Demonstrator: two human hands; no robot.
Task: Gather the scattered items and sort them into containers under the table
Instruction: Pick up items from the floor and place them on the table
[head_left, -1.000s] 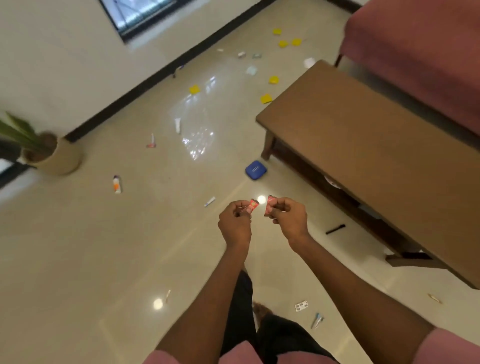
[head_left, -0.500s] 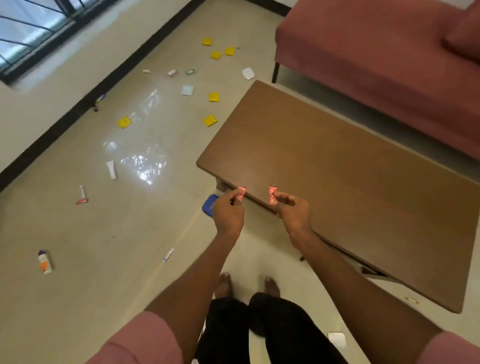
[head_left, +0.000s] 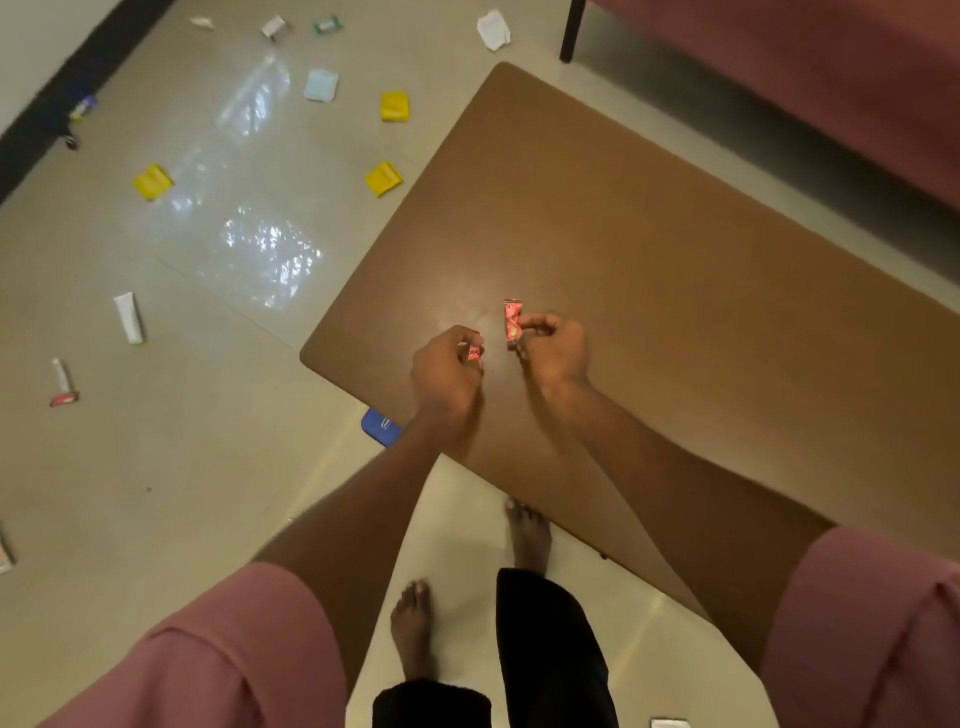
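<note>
Two small red foil sachets — one pinched in the left hand (head_left: 445, 364), one (head_left: 511, 320) in the right hand (head_left: 553, 347) — hovered over the brown wooden counter (head_left: 675, 249); three yellow packets (head_left: 383, 179) littered the floor.

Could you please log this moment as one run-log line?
left hand: holds red sachet | right hand: holds red sachet | above: brown table

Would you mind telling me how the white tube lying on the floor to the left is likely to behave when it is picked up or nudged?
The white tube lies flat and tapers toward one end, so it probably squeezes a little and feels light. Its rounded body may roll sideways if nudged. The glossy floor suggests it would slide easily when pushed.
</note>
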